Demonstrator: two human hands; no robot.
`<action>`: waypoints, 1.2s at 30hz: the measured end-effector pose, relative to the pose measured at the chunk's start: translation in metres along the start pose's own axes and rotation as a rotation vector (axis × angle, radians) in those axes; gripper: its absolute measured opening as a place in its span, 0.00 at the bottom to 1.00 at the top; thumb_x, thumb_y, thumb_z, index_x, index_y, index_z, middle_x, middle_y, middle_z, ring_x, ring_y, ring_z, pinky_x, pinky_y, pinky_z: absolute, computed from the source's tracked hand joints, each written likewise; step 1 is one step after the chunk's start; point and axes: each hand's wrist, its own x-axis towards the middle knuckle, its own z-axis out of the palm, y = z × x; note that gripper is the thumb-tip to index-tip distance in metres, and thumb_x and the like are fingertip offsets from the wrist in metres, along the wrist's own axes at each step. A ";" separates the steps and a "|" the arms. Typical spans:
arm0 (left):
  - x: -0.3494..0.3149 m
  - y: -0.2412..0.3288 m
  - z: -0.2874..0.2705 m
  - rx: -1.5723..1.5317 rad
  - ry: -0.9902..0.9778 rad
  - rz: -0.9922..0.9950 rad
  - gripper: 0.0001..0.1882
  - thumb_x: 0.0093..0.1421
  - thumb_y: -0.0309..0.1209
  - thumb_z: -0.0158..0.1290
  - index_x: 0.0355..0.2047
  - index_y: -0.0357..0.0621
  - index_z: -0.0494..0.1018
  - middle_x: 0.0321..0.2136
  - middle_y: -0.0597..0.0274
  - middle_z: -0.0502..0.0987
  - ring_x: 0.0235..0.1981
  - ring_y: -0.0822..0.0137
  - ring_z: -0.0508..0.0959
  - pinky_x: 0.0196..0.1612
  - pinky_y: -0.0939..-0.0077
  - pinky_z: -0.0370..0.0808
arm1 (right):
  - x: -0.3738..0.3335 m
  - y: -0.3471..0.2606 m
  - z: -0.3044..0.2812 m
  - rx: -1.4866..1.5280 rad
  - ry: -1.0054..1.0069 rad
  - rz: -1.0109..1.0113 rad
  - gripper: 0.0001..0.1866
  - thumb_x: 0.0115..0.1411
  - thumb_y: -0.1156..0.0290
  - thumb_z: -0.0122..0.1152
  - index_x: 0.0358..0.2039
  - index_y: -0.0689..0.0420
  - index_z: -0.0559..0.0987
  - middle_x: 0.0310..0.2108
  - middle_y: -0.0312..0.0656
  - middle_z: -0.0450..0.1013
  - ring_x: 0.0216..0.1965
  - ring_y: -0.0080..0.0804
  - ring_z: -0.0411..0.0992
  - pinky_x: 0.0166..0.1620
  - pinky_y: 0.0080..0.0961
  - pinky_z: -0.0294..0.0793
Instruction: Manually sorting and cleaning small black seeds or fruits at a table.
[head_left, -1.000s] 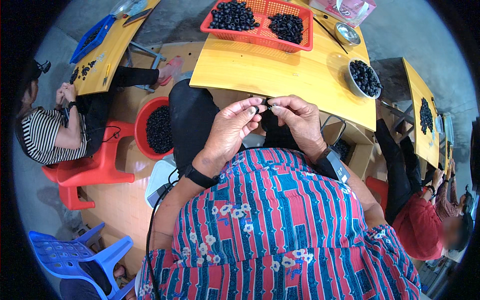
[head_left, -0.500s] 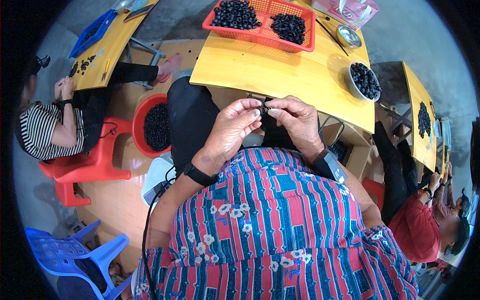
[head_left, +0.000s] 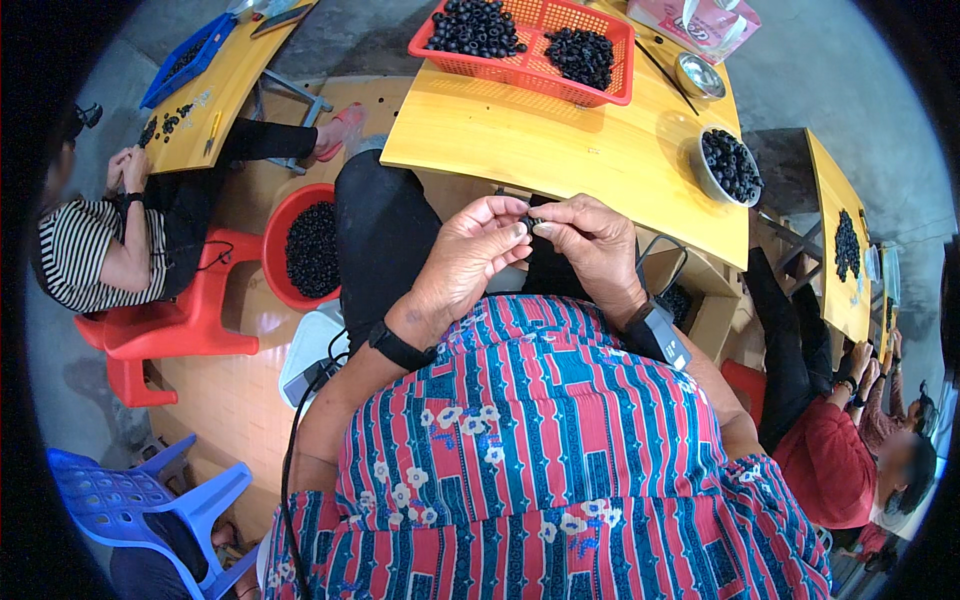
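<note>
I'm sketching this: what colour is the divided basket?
The basket is orange-red, clearest in the head view.

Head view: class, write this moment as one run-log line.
left hand: pinching small black piece; right hand: fingertips at same piece; red rectangular plastic basket: on yellow wooden table

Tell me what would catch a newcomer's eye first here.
Probably the patterned shirt filling the lower middle, with the left hand and right hand meeting just above it at a small black piece. Next, perhaps, the red basket with two black heaps on the far part of the yellow table, and the bright blue chair at lower left.
</note>
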 end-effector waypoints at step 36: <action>0.006 0.007 -0.001 0.133 -0.081 0.058 0.14 0.59 0.22 0.50 0.46 0.40 0.67 0.35 0.65 0.71 0.35 0.76 0.73 0.40 0.83 0.73 | 0.011 0.003 0.000 0.406 -0.154 0.326 0.04 0.54 0.78 0.61 0.31 0.62 0.80 0.27 0.35 0.74 0.29 0.18 0.71 0.33 0.16 0.71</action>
